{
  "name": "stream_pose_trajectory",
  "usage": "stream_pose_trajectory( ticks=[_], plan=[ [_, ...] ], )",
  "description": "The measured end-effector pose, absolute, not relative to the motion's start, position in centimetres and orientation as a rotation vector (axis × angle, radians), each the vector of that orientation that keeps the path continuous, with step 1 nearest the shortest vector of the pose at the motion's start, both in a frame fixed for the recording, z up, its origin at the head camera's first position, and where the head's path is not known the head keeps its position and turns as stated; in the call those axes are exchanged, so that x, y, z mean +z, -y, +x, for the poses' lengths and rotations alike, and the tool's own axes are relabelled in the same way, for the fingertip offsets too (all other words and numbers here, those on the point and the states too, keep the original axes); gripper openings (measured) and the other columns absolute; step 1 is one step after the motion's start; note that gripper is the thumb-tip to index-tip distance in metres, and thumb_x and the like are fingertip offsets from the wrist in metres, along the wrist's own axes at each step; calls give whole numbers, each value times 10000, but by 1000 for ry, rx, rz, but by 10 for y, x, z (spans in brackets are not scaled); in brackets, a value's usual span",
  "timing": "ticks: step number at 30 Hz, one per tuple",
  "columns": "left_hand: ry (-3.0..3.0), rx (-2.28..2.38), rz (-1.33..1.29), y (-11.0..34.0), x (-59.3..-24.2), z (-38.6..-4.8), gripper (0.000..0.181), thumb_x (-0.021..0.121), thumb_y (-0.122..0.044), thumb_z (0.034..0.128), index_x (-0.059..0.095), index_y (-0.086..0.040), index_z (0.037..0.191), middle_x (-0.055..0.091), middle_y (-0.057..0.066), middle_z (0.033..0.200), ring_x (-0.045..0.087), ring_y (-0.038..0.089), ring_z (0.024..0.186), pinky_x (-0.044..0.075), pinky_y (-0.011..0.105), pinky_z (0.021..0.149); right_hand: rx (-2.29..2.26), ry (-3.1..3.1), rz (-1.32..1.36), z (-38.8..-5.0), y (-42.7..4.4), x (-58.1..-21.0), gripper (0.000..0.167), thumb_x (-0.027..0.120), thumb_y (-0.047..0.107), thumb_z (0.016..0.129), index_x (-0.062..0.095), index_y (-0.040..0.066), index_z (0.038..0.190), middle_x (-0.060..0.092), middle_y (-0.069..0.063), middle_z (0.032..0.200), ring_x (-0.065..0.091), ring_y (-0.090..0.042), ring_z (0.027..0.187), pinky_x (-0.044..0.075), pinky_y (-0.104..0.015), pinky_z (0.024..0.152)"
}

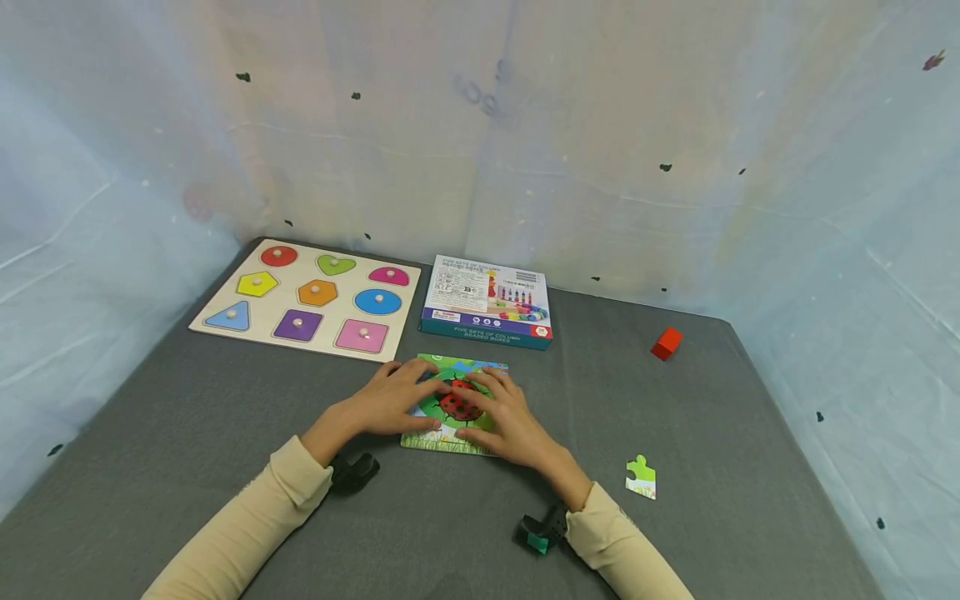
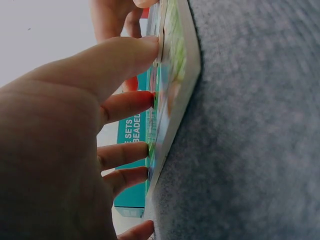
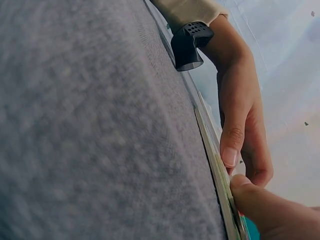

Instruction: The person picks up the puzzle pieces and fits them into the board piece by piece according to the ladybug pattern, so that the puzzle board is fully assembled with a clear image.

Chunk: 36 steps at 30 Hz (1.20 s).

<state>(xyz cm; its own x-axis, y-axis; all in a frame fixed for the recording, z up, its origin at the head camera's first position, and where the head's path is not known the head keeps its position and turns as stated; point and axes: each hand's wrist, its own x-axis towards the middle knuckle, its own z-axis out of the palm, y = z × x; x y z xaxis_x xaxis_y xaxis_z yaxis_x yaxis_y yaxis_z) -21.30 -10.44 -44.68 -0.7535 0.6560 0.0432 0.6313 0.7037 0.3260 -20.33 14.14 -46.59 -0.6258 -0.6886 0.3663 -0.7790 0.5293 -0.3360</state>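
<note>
A ladybug jigsaw puzzle in a board with a grassy border lies flat on the grey table. From its left side, my left hand reaches over it, fingers spread and tips touching the surface. My right hand does the same from the right, the two hands' fingertips nearly meeting above the ladybug. The left wrist view shows the left thumb and fingertips resting on the puzzle board. Both thumbs sit close together near the board's front edge in the right wrist view. The hands hide parts of the picture.
A loose green-and-white puzzle piece lies to the right. Farther back is a red block. Behind the puzzle stands a flat beaded-column box, with a knobbed shape board to its left. Pale sheeting encloses the table.
</note>
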Motion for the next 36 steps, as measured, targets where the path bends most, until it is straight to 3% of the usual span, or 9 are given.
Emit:
stream_pose_trajectory(
  ticks=[10, 22, 28, 32, 36],
  plan=[
    [-2826, 510, 1063, 104, -447, -213, 527, 626, -500, 841, 525, -248, 1292, 396, 77, 1382, 321, 265, 1309, 208, 610, 1018, 691, 2700, 1205, -203, -144, -468, 646, 637, 377, 869, 401, 148, 1425, 312, -180, 1475, 121, -403, 1393, 171, -654, 1025],
    [-2836, 475, 1077, 103, -447, -212, 578, 626, -501, 838, 463, -319, 1362, 396, 100, 1378, 297, 280, 1314, 187, 637, 1008, 760, 2721, 1171, -203, -143, -470, 667, 655, 379, 853, 396, 157, 1426, 287, -161, 1490, 149, -379, 1391, 131, -609, 1060],
    [-2884, 459, 1145, 99, -451, -213, 503, 607, -501, 848, 511, -350, 1319, 432, 123, 1330, 301, 325, 1283, 173, 637, 1012, 768, 2730, 1155, -204, -142, -470, 665, 665, 380, 844, 414, 138, 1411, 295, -145, 1487, 177, -346, 1389, 133, -587, 1071],
    [-2905, 551, 1232, 96, -458, -217, 464, 630, -486, 840, 579, -296, 1261, 459, 150, 1237, 347, 327, 1198, 258, 570, 1003, 774, 2728, 1159, -204, -142, -470, 663, 669, 371, 844, 416, 133, 1408, 300, -151, 1482, 184, -347, 1387, 135, -587, 1070],
    [-2809, 691, 1257, 95, -459, -217, 460, 659, -409, 847, 572, -236, 1264, 412, 188, 1301, 352, 342, 1218, 322, 561, 979, 808, 2711, 1155, -204, -143, -471, 658, 680, 363, 834, 430, 126, 1395, 320, -161, 1463, 188, -353, 1383, 140, -604, 1059]
  ],
)
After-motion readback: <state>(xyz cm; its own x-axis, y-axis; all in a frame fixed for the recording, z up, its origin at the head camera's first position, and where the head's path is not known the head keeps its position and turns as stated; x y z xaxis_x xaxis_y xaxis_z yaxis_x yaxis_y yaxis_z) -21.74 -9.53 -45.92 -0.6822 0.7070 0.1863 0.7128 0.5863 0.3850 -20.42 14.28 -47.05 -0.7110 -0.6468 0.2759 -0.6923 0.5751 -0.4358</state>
